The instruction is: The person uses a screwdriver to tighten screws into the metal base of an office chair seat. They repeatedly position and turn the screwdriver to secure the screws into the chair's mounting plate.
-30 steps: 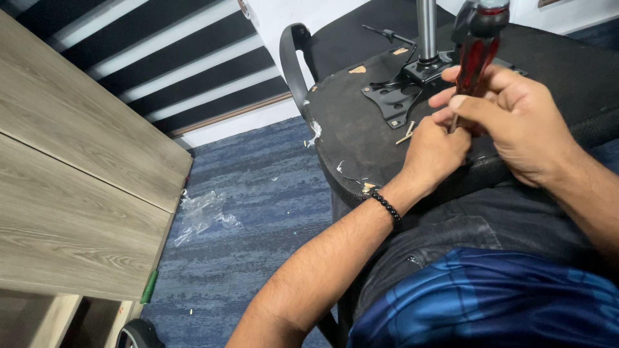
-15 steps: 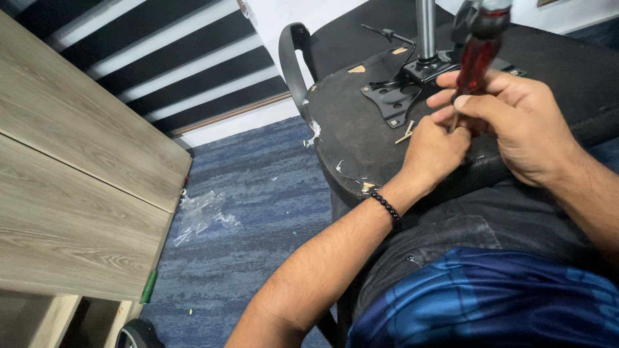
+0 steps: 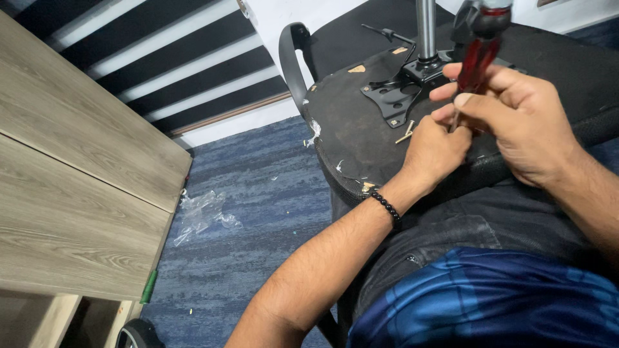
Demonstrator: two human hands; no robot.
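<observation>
At nine o'clock a pale wood-grain desk (image 3: 71, 187) is filling the left edge, and just right of its lower corner a crumpled scrap of clear plastic wrap (image 3: 203, 212) is lying on the blue carpet (image 3: 258, 212); it carries no label that I can make out. A small green stick (image 3: 149, 287) is leaning at the desk's foot near seven o'clock. No packages or signs are showing anywhere.

Toward the centre the left hand (image 3: 435, 151), a dark bead bracelet (image 3: 387, 207) on its wrist, is lying curled on the underside of an upturned chair seat (image 3: 361, 138). Its fingers are closed loosely around something at the screwdriver's tip, though what they are pinching is hidden. A loose brass-coloured screw (image 3: 405, 132) is lying on the seat, just beside that hand at its eleven o'clock.

At one o'clock the right hand (image 3: 516, 122) is wrapping closed around a screwdriver (image 3: 477, 55), thumb and fingers gripping low where the red translucent handle meets the shaft, the handle rising to twelve o'clock. Judging by its look, the tool is light and rigid, and the smooth handle could be turning slippery, so the thick middle is the best place to hold. The black metal plate (image 3: 393, 96) and steel column (image 3: 425, 29) seem stiff and heavy; the seat's edge is looking frayed and soft.
</observation>
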